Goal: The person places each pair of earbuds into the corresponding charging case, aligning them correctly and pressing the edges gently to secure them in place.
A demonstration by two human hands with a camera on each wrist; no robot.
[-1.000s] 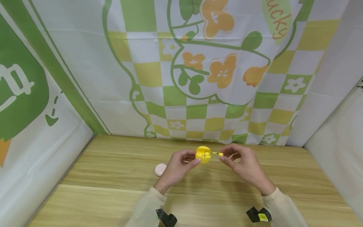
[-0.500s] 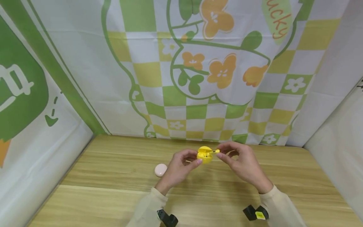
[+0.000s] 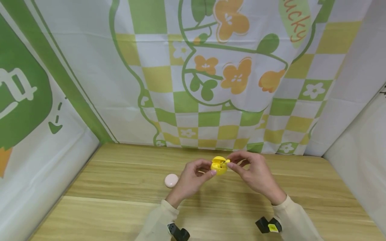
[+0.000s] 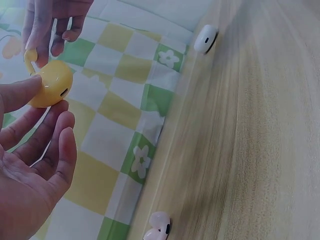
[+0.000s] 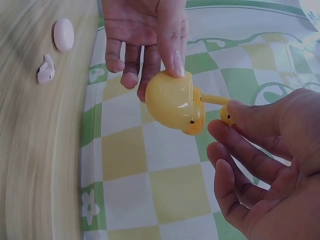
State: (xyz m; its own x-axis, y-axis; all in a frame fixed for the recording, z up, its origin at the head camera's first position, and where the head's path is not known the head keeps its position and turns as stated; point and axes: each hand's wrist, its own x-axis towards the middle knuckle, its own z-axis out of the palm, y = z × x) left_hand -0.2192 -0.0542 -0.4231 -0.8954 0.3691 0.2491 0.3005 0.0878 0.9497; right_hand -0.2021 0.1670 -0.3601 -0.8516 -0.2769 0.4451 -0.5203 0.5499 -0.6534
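Observation:
My left hand (image 3: 193, 177) grips a round yellow earbud case (image 3: 218, 170) between thumb and fingers, above the table, its lid raised. In the right wrist view the yellow case (image 5: 170, 100) is seen from its side. My right hand (image 3: 256, 172) pinches a yellow earbud (image 5: 227, 112) by its head, between thumb and index finger. The earbud's stem points at the case's opening and its tip reaches the case edge. In the left wrist view the left hand (image 4: 35, 170) holds the yellow case (image 4: 54, 82) from below. The inside of the case is partly hidden.
A pale pink rounded case (image 3: 171, 180) lies on the wooden table (image 3: 120, 214), left of the left forearm. Beside it is a pale pink earbud (image 5: 46, 70) in the right wrist view. A patterned cloth (image 3: 211, 120) hangs along the table's back edge.
The right hand has moved left with the yellow earbud, from apart from the case to its opening. The left hand has shifted slightly right with the case.

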